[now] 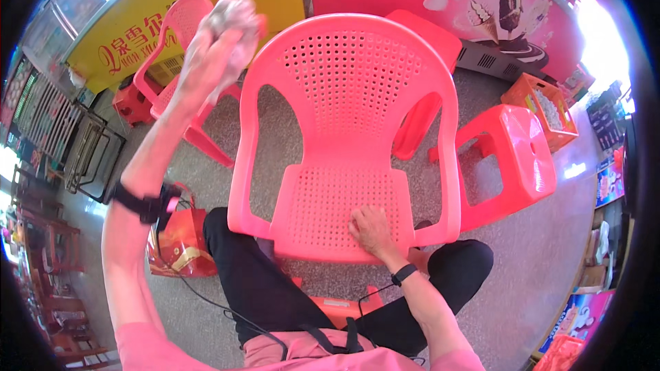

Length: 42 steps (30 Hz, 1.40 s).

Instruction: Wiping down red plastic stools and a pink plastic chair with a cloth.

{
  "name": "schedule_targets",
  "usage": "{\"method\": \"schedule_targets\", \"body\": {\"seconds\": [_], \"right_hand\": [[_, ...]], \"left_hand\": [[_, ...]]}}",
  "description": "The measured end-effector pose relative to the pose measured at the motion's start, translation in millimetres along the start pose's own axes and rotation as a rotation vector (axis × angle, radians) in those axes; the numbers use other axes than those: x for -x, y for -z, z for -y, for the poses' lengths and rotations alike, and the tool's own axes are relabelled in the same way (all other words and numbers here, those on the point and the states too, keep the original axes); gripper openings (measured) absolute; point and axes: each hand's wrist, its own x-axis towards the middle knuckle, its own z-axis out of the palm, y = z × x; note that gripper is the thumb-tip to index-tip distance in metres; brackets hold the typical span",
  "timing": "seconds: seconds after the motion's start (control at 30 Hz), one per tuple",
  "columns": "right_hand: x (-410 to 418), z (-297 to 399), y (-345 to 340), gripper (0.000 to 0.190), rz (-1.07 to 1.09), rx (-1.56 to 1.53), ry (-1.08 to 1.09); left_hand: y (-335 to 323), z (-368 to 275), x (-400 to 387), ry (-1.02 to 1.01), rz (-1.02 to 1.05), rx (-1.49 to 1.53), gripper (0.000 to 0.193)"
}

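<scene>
A pink plastic armchair [350, 152] with a perforated back and seat stands right before me, its seat between my knees. My left hand [216, 56] is raised at the upper left, beside the top of the chair's back, and grips a crumpled pale cloth [234, 13]. My right hand [370, 229] rests on the front right part of the perforated seat, fingers curled. Whether anything lies under its fingers is hidden; nothing shows in it.
Another pink plastic chair [188, 15] stands at the upper left, a pink stool [536, 154] at the right. Behind it is an orange crate [564, 131]. A red gift bag [185, 247] sits beside my left leg. Yellow and pink freezers line the far side. Cables hang from my wrists.
</scene>
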Motion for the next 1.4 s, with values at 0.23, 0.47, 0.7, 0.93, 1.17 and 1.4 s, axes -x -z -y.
{"method": "schedule_targets", "body": {"seconds": [0.23,0.47,0.7,0.93,1.17,1.4], "right_hand": [[-3,5,-1,0.02,-0.012,-0.006,-0.035],[-6,-3,0,0.02,0.01,-0.03,-0.049],[-5,0,-5,0.019,-0.038,-0.055,-0.013],[-4,2,-4,0.017,-0.056,-0.036,-0.002],[-4,1,1,0.017,-0.058,-0.004,0.002],[-1,-1,1,0.018,-0.053,0.027,-0.019]], "left_hand": [[-110,39,-113,-0.314,0.234,-0.416,0.044],[-107,63,-80,-0.318,0.164,-0.106,0.037],[-39,89,-37,-0.17,0.138,-0.389,0.04],[-7,137,77,0.056,0.164,-0.519,0.047],[18,91,134,0.349,0.404,-0.363,0.029],[-31,28,76,-0.041,0.23,-0.336,0.039]]}}
